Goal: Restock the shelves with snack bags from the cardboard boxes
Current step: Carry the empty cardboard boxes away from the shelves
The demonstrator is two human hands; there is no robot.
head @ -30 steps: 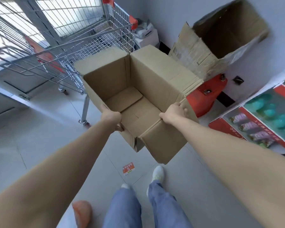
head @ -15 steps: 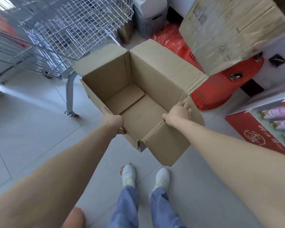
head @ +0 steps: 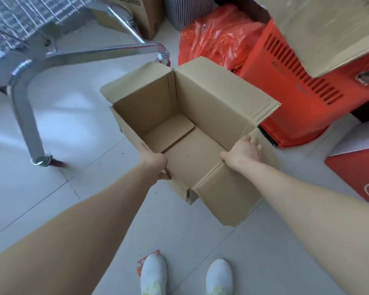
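Observation:
An open, empty cardboard box (head: pixel 209 103) hangs low over the tiled floor in front of me, its flaps spread outward. My left hand (head: pixel 153 161) grips the near-left rim of the box, thumb under the edge. My right hand (head: pixel 243 151) grips the near-right rim, fingers curled over the flap. No snack bags show inside it.
A metal shopping cart (head: pixel 26 67) stands at the left. A red plastic basket (head: pixel 296 99) with a red plastic bag (head: pixel 217 37) sits right behind the box, with another cardboard box (head: pixel 328 33) above it. A red shelf base (head: pixel 358 173) lies at right. My white shoes (head: pixel 153 273) are below.
The box has come down toward the floor and closer to the red basket, both hands keeping their grip. My view has tilted downward; the shelf with products has left the frame.

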